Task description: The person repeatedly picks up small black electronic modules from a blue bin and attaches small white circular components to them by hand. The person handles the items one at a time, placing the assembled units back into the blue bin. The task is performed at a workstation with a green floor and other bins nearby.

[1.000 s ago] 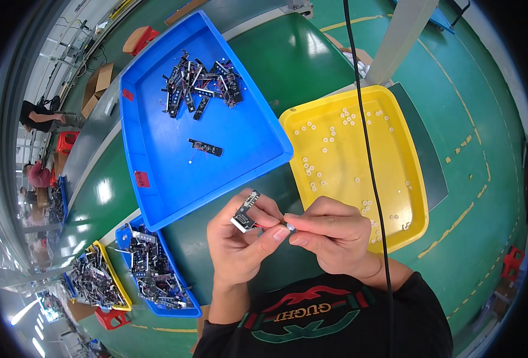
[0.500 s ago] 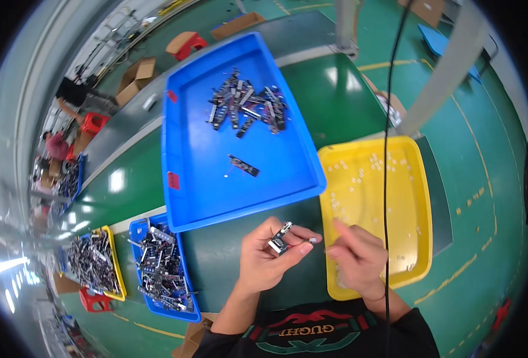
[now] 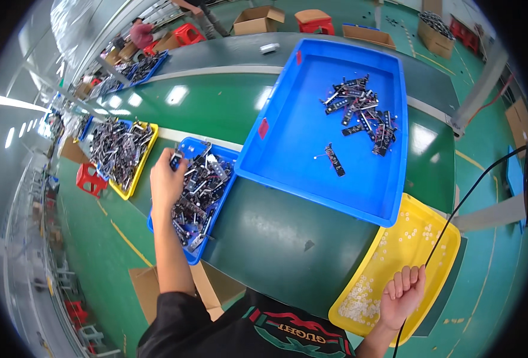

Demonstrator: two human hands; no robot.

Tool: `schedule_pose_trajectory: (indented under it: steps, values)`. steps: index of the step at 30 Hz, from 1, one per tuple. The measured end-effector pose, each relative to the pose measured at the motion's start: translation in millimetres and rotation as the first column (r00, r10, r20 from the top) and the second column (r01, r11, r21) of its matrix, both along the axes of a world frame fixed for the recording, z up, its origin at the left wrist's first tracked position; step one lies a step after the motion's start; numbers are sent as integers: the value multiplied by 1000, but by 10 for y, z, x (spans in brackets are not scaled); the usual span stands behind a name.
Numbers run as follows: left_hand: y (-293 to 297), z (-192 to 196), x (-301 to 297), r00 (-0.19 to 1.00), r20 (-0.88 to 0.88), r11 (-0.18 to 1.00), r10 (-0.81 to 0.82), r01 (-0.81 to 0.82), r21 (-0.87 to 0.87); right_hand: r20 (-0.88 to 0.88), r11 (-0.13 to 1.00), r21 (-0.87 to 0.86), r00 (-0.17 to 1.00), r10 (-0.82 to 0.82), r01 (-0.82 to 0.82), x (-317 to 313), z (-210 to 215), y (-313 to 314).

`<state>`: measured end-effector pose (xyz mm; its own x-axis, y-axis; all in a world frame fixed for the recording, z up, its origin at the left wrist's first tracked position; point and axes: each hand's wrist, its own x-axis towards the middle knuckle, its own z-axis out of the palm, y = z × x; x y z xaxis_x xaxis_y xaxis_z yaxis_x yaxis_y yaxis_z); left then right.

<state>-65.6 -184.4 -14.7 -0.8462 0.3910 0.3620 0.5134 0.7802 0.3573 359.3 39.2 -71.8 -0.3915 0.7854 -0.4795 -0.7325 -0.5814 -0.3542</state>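
Observation:
My left hand (image 3: 167,182) is stretched out to the left, over the outer side of a small blue bin (image 3: 230,179). Between its closed fingertips is a small black circuit board (image 3: 176,160) with a silvery part. The bin is heaped with similar dark boards (image 3: 203,191), many with pale metal strips. My right hand (image 3: 403,296) hovers over the near part of a yellow tray (image 3: 389,262), its fingers curled inward. Whether anything is inside them is hidden. Small white plastic pieces (image 3: 360,301) lie in that tray, most densely at its near left end.
A large blue tray (image 3: 312,179) holds a pile of boards (image 3: 365,110) and one lone board (image 3: 335,160). Farther left, a yellow bin (image 3: 137,173) is full of boards. A black cable (image 3: 476,185) hangs across the yellow tray. An open carton (image 3: 207,292) stands below the table edge.
My left hand has moved left from the table's middle to the small blue bin, carrying a circuit board. My right hand has parted from it and curled over the yellow tray. The view has swung left.

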Motion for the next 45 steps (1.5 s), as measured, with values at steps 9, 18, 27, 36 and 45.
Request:
schedule_pose_trajectory:
  steps: [9, 18, 27, 36, 45]
  values:
    - [-66, -82, -999, 989, 126, 948, -76, 111, -298, 54, 985, 110, 991, 126, -131, 75, -77, -28]
    - [-345, -92, -1780, 994, 111, 970, 0, 27, -244, 96, 992, 85, 992, 81, -89, 29, -52, -54]
    - [-162, -347, -1751, 774, 617, 906, 140, 151, -396, 124, 995, 87, 992, 37, -48, 32, -28, -33]
    - [-114, -324, -1775, 754, 628, 857, 191, 183, -481, 124, 996, 74, 991, 44, -54, 63, -27, -16]
    - [137, -367, -1463, 886, 399, 334, 235, 312, -890, 7, 997, 66, 1000, 25, -25, 99, -42, -2]
